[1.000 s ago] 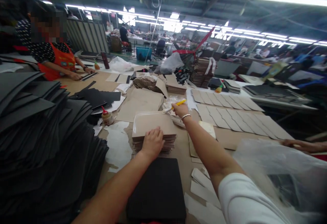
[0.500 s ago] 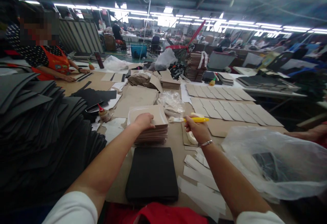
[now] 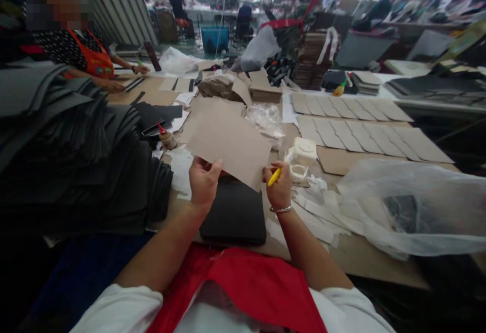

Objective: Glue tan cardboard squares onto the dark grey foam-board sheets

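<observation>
L fingers (image 3: 198,167) pinch sheet (image 3: 231,140), R fingers (image 3: 268,173) curled rnd ylw handle (image 3: 274,177).

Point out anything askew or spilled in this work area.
The tall pile of dark sheets at the left is askew, its edges fanned and sagging, unlike the squared black stack near the middle. Pale strips lie scattered at odd angles to its right. I see no clear spill.
</observation>
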### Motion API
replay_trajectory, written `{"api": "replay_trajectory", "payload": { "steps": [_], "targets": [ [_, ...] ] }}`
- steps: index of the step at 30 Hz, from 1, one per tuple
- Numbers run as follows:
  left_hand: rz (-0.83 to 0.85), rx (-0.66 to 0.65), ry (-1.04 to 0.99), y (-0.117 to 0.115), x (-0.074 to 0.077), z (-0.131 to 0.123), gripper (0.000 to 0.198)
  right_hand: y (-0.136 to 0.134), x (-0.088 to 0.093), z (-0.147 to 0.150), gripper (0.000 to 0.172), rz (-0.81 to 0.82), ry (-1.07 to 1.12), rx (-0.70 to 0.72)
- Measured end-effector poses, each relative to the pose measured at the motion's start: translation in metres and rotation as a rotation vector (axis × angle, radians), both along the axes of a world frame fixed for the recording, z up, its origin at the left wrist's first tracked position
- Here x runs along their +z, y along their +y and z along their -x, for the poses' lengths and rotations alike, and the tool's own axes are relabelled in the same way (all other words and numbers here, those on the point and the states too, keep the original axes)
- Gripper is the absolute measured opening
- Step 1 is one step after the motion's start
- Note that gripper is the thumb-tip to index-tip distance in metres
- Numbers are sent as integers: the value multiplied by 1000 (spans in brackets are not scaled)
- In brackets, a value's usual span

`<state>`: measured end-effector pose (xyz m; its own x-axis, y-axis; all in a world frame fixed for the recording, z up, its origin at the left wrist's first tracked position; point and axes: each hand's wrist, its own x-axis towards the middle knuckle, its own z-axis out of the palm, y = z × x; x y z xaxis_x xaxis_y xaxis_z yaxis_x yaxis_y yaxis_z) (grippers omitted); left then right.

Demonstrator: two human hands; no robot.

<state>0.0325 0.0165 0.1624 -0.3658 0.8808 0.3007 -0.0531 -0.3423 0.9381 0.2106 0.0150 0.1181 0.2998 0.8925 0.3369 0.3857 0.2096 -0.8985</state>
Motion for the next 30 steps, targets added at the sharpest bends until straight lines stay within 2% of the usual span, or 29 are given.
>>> {"api": "replay_trajectory", "payload": {
  "steps": [3, 7, 10, 13, 16, 19, 22, 30],
  "targets": [
    [153, -103, -138, -28, -33, -4, 37, -15, -14, -13, 27, 40, -12, -2],
    [412, -234, -292, -64, -71, 5, 46, -42, -42, -29, 32, 207, 113, 64],
    [529, -165, -371, -83, -98, 24, 44, -61, -68, -39, 32, 271, 88, 73],
    [668, -88, -269, -92, -126, 45, 41, -72, -93, -48, 33, 312, -24, 103],
    [771, -105, 19, -92, -149, 59, 35, -74, -112, -51, 33, 349, -162, 81],
    [763, -113, 319, -86, -161, 70, 28, -68, -123, -47, 33, 367, -266, 32],
    [763, -96, 475, -77, -168, 78, 28, -62, -130, -40, 33, 372, -350, 1],
    [826, -64, 456, -66, -184, 87, 27, -57, -143, -33, 34, 409, -419, 33]
  ]
}}
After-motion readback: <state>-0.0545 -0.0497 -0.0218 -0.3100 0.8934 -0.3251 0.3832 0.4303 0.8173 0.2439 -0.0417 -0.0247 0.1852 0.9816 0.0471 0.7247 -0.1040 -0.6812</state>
